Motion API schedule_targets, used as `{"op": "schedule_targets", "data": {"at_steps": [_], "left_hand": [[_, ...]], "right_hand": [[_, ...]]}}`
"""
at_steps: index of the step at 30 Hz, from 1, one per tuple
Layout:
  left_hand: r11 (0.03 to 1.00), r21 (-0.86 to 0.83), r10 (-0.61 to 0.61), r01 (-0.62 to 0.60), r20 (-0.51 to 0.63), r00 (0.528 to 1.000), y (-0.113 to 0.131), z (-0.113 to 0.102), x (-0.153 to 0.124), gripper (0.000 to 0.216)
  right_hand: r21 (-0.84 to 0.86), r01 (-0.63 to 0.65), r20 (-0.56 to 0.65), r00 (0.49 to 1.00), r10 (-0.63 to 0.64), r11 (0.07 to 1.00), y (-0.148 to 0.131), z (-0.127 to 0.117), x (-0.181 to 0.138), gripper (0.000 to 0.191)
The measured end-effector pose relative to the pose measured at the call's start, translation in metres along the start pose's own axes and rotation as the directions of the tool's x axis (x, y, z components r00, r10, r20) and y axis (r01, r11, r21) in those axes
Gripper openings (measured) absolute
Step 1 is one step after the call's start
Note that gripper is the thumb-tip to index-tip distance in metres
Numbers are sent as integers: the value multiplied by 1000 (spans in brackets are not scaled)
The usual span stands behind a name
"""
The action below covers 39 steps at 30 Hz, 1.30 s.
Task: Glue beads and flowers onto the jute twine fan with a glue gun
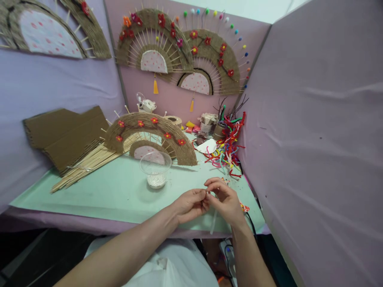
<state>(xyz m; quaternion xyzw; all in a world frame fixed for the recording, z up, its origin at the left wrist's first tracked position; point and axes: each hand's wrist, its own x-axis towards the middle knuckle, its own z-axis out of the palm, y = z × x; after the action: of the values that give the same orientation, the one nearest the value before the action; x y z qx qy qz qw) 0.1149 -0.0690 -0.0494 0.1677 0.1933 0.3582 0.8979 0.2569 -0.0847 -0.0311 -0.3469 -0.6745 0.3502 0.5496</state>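
Observation:
My left hand [191,205] and my right hand [224,199] meet over the front right of the table, fingertips pinched together. Whatever sits between them is too small to make out. Under my right hand a thin translucent stick [213,223] points toward the table's front edge, and red-orange patterned pieces [244,207] show beside that wrist. Left of my hands stands a clear plastic cup [156,169] with small white beads [156,181] at its bottom. Behind the cup rests a twine-wrapped fan [149,119] with red flowers along its arc.
Thin wooden sticks [86,167] and brown cardboard [64,135] lie at the left. Colourful pipe cleaners [230,143] pile up at the right, near a roll of tape [174,120]. Finished fans [155,24] hang on the back panel. Purple-covered walls [299,119] flank the table [119,203].

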Motion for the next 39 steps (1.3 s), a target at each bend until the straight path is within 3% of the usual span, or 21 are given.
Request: {"op": "schedule_targets", "data": {"at_steps": [7,12,19,23,31,39], "left_hand": [[1000,-16,9,-9,-22,1000,2,-3,0,28],[998,-56,-1,-1,-34,999,5,-7,2,20],[1000,-25,8,-9,-29,1000,6,-10,2,15],[1000,-23,5,-5,-18,1000,5,-9,1,17],[1000,-13,-1,1,-32,999,5,-8,1,16],[1000,-19,-14,13,-44,999,6,-7,-2,18]], "right_hand": [[-68,-2,-17,1000,1,998,-1,2,1,9],[-255,-24,-46,999,13,967,6,-13,26,4],[-620,-57,0,997,72,782,56,-32,84,2],[-759,-32,75,988,135,651,72,-28,93,17],[-879,17,119,975,185,477,74,-22,97,25],[-906,47,135,974,182,420,73,-17,97,25]]}}
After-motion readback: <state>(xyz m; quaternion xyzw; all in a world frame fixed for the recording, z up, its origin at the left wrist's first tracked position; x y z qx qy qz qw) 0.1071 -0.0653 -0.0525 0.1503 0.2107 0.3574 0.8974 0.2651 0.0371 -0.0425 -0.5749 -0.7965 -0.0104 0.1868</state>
